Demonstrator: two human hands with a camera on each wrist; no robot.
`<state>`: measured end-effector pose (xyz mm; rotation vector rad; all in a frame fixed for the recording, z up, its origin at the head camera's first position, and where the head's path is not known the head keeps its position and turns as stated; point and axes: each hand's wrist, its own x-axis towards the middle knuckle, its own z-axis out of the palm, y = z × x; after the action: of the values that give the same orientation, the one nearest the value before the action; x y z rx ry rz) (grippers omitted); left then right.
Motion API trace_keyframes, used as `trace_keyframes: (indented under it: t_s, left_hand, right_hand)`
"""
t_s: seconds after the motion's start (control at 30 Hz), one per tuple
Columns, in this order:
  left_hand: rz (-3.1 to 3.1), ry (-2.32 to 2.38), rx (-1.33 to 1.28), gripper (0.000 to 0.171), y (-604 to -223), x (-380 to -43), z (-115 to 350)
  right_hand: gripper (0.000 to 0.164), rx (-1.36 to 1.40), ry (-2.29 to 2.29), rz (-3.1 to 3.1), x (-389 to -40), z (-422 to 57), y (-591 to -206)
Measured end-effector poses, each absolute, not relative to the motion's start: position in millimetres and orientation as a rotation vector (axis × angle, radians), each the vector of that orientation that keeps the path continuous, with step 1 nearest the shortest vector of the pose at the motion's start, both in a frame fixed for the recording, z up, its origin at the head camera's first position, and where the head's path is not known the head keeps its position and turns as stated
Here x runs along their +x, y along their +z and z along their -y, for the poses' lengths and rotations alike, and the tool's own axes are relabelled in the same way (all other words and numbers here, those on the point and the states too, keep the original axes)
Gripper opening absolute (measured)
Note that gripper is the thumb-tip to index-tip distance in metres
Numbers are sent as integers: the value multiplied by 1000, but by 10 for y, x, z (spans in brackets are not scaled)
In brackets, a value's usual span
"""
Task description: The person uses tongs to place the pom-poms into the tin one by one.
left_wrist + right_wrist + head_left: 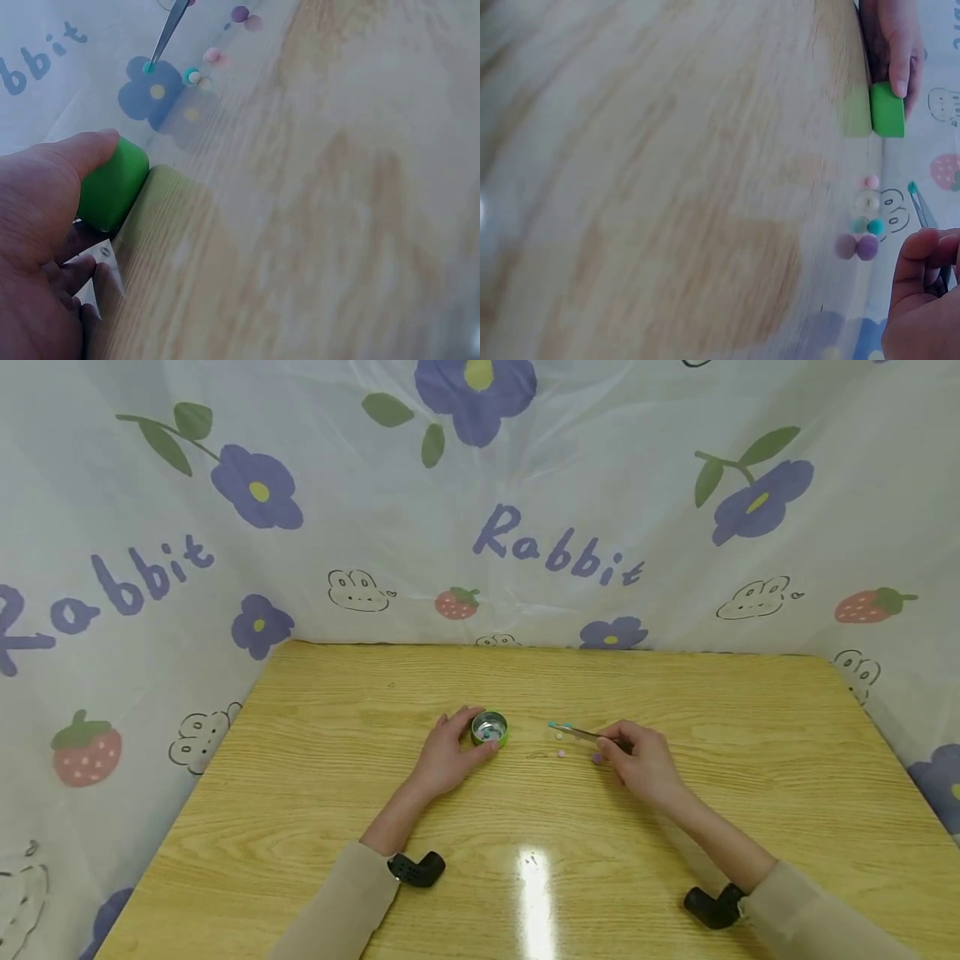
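Note:
My left hand (448, 753) holds a small round green tin (503, 738) on the table, thumb and fingers around its sides. Something small and bluish lies inside the tin in the head view. In my right hand (647, 767) are thin metal tweezers (585, 732), pointing left toward the tin. A tiny teal pom-pom (149, 67) sits pinched at their tips, raised above the table. Below and beside the tips lie a purple pom-pom (867, 247), another teal one (875, 226), a pink one (211, 55) and a cream one (558, 737).
The wood-grain table (315, 877) runs back to a hanging white cloth (360, 510) printed with flowers, strawberries and rabbits. Black wrist cameras sit at both beige sleeves (806, 906). A bright reflection shows on the table's front part.

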<state>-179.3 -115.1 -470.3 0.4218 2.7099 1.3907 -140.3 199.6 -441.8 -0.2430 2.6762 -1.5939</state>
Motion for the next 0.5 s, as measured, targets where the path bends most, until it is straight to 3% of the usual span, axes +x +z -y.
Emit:
trace_keyframes:
  t_s: [0.5]
  left_hand:
    - [-2709,1383,397,60,-4693,-1793,1142]
  right_hand:
    - [12,-320,-1642,-2634,-1477,-1847,-4404]
